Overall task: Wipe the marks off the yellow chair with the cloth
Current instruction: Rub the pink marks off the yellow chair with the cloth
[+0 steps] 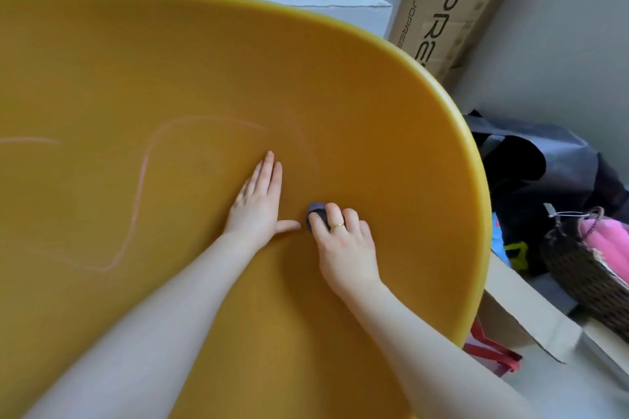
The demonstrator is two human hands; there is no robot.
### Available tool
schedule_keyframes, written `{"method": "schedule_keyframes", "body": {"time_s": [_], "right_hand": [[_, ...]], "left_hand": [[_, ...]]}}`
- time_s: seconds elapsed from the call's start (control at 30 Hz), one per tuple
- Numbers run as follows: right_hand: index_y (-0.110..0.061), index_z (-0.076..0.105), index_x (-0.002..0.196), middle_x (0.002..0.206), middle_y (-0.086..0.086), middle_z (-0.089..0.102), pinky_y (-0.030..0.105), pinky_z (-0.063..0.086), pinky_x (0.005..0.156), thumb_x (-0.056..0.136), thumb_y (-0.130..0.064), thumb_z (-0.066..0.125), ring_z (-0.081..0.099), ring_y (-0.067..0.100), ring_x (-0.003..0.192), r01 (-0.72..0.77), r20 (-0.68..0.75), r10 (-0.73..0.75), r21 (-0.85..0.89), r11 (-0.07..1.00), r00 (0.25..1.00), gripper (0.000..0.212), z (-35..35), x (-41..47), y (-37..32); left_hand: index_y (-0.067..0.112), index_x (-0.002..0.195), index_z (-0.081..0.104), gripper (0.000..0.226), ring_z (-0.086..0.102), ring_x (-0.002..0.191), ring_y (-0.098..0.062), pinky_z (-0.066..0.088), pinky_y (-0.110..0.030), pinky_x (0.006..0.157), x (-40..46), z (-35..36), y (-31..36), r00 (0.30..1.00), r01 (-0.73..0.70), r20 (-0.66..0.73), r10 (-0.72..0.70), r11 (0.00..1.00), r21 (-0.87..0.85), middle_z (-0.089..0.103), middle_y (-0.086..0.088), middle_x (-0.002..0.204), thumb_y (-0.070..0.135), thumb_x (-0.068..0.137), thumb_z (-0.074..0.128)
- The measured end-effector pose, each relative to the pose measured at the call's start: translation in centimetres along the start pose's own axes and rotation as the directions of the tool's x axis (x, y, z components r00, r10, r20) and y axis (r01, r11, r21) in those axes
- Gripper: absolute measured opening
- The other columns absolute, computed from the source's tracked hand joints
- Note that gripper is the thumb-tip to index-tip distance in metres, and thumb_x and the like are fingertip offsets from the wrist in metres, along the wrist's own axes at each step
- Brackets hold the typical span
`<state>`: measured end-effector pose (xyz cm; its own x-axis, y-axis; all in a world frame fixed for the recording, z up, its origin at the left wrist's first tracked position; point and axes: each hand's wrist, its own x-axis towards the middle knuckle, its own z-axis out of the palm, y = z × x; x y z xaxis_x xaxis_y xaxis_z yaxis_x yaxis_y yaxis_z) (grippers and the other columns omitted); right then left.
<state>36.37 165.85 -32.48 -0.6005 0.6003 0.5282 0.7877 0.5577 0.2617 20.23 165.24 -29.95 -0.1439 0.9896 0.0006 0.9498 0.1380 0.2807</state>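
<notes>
The yellow chair fills most of the head view, its curved rim running down the right side. A pink chalk-like line winds across the seat to the left of my hands, and a fainter mark curves above them. My left hand lies flat on the seat, fingers together, thumb out. Just right of it, my right hand, with a gold ring, presses a small dark grey cloth onto the seat under its fingertips. Most of the cloth is hidden by the fingers.
A tall cardboard box leans against the wall behind the chair. A white shelf with bags and clutter is at the back. Dark bags, a wicker basket with pink fabric and a flat cardboard box crowd the floor at right.
</notes>
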Motion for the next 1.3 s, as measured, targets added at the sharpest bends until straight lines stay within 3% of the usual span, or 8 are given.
{"method": "schedule_keyframes", "body": {"time_s": [0.13, 0.3, 0.4, 0.5, 0.77, 0.9, 1.1, 1.3], "right_hand": [[-0.017, 0.064, 0.095, 0.09, 0.007, 0.062, 0.033, 0.032, 0.057, 0.075, -0.013, 0.04, 0.052, 0.028, 0.069, 0.127, 0.046, -0.125, -0.039, 0.991, 0.991, 0.032, -1.1, 3.0, 1.9], [-0.017, 0.061, 0.097, 0.096, 0.009, 0.062, 0.035, 0.03, 0.067, 0.08, -0.012, 0.053, 0.046, 0.028, 0.082, -0.126, -0.203, 0.076, -0.243, 0.962, 0.976, 0.019, -3.5, 11.5, 6.2], [-0.015, 0.06, 0.104, 0.108, 0.011, 0.057, 0.036, 0.03, 0.074, 0.081, -0.008, 0.049, 0.036, 0.028, 0.09, -0.176, -0.319, 0.114, -0.172, 0.969, 0.941, 0.025, -3.0, 13.3, 6.6], [-0.015, 0.057, 0.11, 0.116, 0.01, 0.041, 0.039, 0.032, 0.075, 0.083, -0.01, 0.047, 0.036, 0.03, 0.093, -0.182, -0.291, 0.156, -0.063, 0.981, 0.944, 0.029, -0.7, 11.9, 4.1], [-0.016, 0.064, 0.1, 0.1, 0.01, 0.063, 0.032, 0.043, 0.063, 0.074, -0.012, 0.041, 0.055, 0.03, 0.076, -0.005, 0.035, -0.001, 0.181, 0.984, 0.999, 0.035, 2.7, 2.9, -4.7], [-0.017, 0.064, 0.101, 0.095, 0.01, 0.063, 0.035, 0.03, 0.064, 0.079, -0.016, 0.043, 0.054, 0.029, 0.074, 0.116, -0.023, -0.115, 0.047, 0.992, 0.993, 0.031, 1.6, 7.2, -1.1], [-0.019, 0.059, 0.103, 0.108, 0.002, 0.039, 0.035, 0.032, 0.07, 0.086, -0.009, 0.045, 0.036, 0.025, 0.087, -0.051, -0.393, -0.036, -0.21, 0.976, 0.919, 0.024, -1.0, 18.4, 4.6], [-0.016, 0.057, 0.111, 0.115, 0.007, 0.049, 0.034, 0.039, 0.059, 0.079, -0.012, 0.045, 0.037, 0.028, 0.087, 0.006, -0.274, -0.006, -0.003, 1.0, 0.962, 0.034, 1.2, 15.5, 1.2]], "left_hand": [[0.009, 0.149, -0.001, 0.11, -0.005, 0.145, -0.02, 0.007, -0.033, 0.117, -0.4, -0.2, -0.9, 1.0, 0.005, 0.002, -0.006, 0.996, 0.085, -0.017, -0.007, 0.156, 0.057, 0.074, 0.064], [0.016, 0.148, -0.011, 0.119, -0.014, 0.144, -0.022, 0.001, -0.034, 0.117, -0.5, -1.1, -2.3, 0.995, -0.087, 0.074, 0.073, 0.976, 0.201, -0.026, -0.009, 0.153, 0.065, 0.069, 0.062], [0.017, 0.148, -0.013, 0.121, -0.016, 0.144, -0.021, 0.001, -0.034, 0.117, -0.4, -1.6, -3.7, 0.982, -0.164, 0.129, 0.139, 0.964, 0.209, -0.028, -0.007, 0.153, 0.065, 0.067, 0.063], [0.01, 0.147, -0.013, 0.124, -0.013, 0.144, -0.018, -0.003, -0.031, 0.117, 0.0, -1.5, -5.1, 0.975, -0.217, 0.101, 0.196, 0.933, 0.287, -0.025, -0.005, 0.154, 0.064, 0.066, 0.064], [0.01, 0.147, -0.014, 0.123, -0.014, 0.144, -0.017, -0.006, -0.03, 0.116, 0.3, -1.1, -5.9, 0.972, -0.232, 0.11, 0.209, 0.933, 0.275, -0.025, -0.005, 0.154, 0.061, 0.068, 0.065], [0.009, 0.147, -0.014, 0.123, -0.013, 0.144, -0.017, -0.006, -0.03, 0.116, 0.1, -1.3, -5.5, 0.973, -0.227, 0.112, 0.203, 0.936, 0.271, -0.024, -0.006, 0.154, 0.061, 0.068, 0.065], [0.007, 0.147, -0.011, 0.124, -0.01, 0.145, -0.02, -0.006, -0.029, 0.116, -0.1, -2.1, -5.3, 0.97, -0.237, 0.123, 0.209, 0.93, 0.281, -0.019, -0.008, 0.155, 0.062, 0.066, 0.066], [0.007, 0.148, -0.006, 0.118, -0.008, 0.145, -0.02, -0.004, -0.029, 0.116, 0.1, -2.5, -5.0, 0.97, -0.232, 0.135, 0.201, 0.935, 0.27, -0.017, -0.007, 0.156, 0.056, 0.07, 0.067]]}}
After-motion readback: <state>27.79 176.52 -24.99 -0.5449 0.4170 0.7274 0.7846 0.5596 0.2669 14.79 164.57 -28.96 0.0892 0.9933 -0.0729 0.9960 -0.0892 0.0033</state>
